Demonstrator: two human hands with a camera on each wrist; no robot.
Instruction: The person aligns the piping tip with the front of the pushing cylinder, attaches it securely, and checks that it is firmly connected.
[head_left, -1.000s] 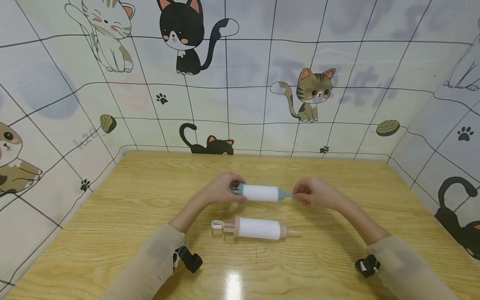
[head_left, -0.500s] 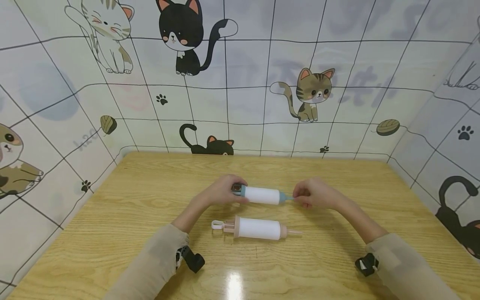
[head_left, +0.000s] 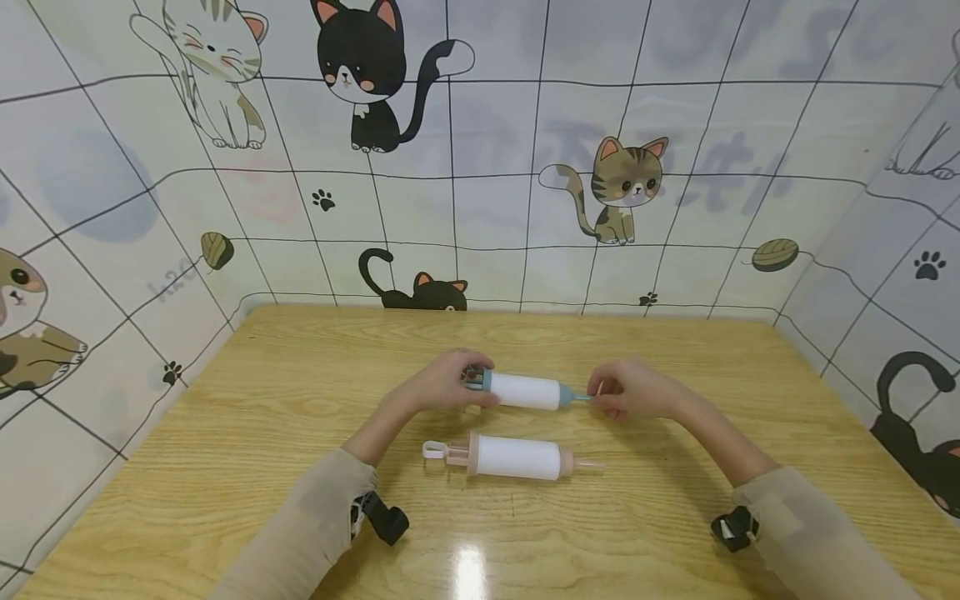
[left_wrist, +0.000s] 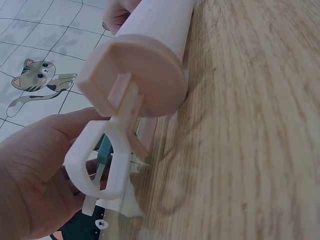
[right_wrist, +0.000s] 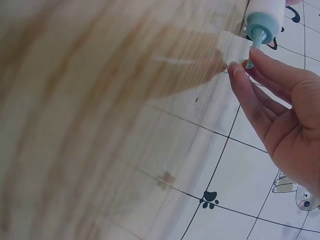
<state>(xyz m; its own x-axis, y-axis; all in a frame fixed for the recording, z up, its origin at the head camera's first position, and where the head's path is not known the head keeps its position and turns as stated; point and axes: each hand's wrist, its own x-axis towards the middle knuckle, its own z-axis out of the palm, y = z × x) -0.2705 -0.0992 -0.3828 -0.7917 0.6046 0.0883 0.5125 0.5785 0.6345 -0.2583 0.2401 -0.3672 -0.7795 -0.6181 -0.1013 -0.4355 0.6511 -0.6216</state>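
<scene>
A syringe-like white tube with blue ends (head_left: pixel 525 391) lies across the table in the head view. My left hand (head_left: pixel 447 379) grips its blue left end, thumb toward me and fingers on the far side. At the other end, my right hand (head_left: pixel 633 388) pinches the slim blue nozzle (right_wrist: pixel 258 37) between thumb and fingertips. Nearer to me lies a second syringe-like tube, white with pink ends (head_left: pixel 519 457), untouched. Its white pull loop (left_wrist: pixel 95 160) fills the foreground of the left wrist view, partly covering my left hand (left_wrist: pixel 37 175).
The wooden table (head_left: pixel 300 350) meets cat-patterned walls (head_left: pixel 495 208) at the back and sides. Black wrist cameras (head_left: pixel 384 518) sit on both beige sleeves, close above the tabletop.
The blue-ended tube and my left hand have shifted slightly right and toward me. My right hand has edged a little to the right, and more of the blue nozzle shows.
</scene>
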